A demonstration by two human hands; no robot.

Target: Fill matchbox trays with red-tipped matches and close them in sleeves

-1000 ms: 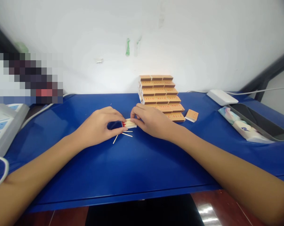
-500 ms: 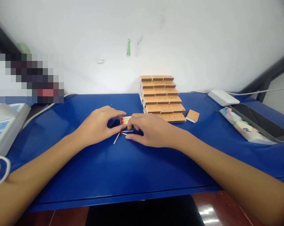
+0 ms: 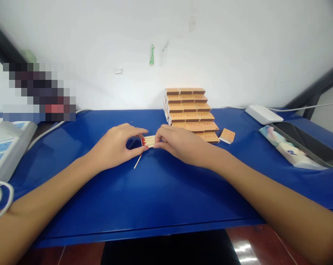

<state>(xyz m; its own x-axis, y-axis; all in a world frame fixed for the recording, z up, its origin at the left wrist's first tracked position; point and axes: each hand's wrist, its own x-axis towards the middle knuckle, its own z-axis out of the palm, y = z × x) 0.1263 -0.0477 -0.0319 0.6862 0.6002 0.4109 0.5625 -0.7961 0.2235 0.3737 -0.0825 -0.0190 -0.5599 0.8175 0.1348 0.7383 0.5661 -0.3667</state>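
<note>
A small tray [image 3: 141, 141] full of red-tipped matches [image 3: 149, 141] lies on the blue table, heads to the left. My left hand [image 3: 118, 143] is curved around its left end, thumb on the near side and index finger on the far side. At the right end, the bent fingers and thumb of my right hand [image 3: 180, 143] close in a pinch on match ends; exactly which matches they grip is hidden. One loose match [image 3: 137, 161] rests slantwise on the table below my left thumb.
Behind my right hand rises a stepped stack of matchboxes [image 3: 191, 117], with an orange-topped box piece [image 3: 227, 135] beside it. A tissue pack [image 3: 291, 151], a phone [image 3: 307, 141] and a white device [image 3: 264, 114] lie right. On the left stands a power strip [image 3: 6, 147] with white cables.
My right hand has picked up the two loose matches near its thumb and moved up to the tray's right end. My left hand stays in place at the tray.
</note>
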